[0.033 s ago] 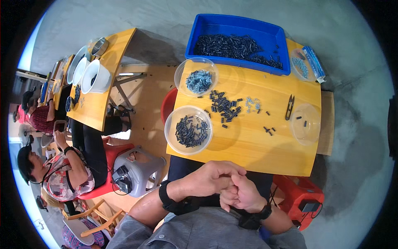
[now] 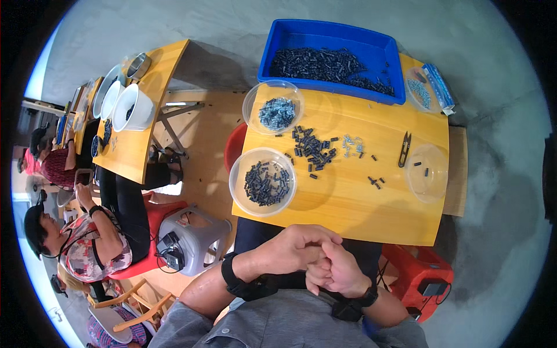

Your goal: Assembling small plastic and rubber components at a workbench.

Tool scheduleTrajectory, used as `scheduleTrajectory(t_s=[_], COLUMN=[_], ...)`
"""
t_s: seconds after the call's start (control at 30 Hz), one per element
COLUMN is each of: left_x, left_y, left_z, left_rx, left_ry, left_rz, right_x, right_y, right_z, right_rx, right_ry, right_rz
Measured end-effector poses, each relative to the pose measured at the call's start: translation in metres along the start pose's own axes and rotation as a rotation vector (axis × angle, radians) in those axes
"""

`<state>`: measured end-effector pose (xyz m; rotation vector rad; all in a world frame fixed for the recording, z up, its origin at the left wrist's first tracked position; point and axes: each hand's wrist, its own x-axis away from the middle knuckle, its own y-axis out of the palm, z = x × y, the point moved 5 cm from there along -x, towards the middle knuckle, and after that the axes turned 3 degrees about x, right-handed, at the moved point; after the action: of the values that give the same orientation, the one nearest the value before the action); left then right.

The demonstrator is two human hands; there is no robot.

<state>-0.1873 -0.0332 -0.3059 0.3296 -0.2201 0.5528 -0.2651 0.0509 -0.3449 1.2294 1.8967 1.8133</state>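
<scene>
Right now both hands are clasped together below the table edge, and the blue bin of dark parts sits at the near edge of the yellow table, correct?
Not quite. The head view shows the blue bin at the far edge of the yellow table. The left hand and right hand are indeed clasped together below the near edge.

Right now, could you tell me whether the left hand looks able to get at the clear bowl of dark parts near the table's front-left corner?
Probably yes. The left hand is clasped with the right hand below the table edge, holding nothing visible, and nothing stands between it and the clear bowl.
</scene>
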Motion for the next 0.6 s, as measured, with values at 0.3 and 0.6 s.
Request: scheduleTrajectory(t_s=[0.3, 0.6], left_x=[-0.009, -0.029], left_y=[0.011, -0.010], left_z=[-0.039, -0.088], left_rx=[0.341, -0.087], left_ry=[-0.224, -0.131], left_rz=[0.200, 0.380], right_x=[0.021, 0.112], right_y=[-0.019, -0.043], right_z=[-0.046, -0.205], right_rx=[0.541, 1.933], right_ry=[-0.202, -0.538], right_rz=[0.591, 1.533])
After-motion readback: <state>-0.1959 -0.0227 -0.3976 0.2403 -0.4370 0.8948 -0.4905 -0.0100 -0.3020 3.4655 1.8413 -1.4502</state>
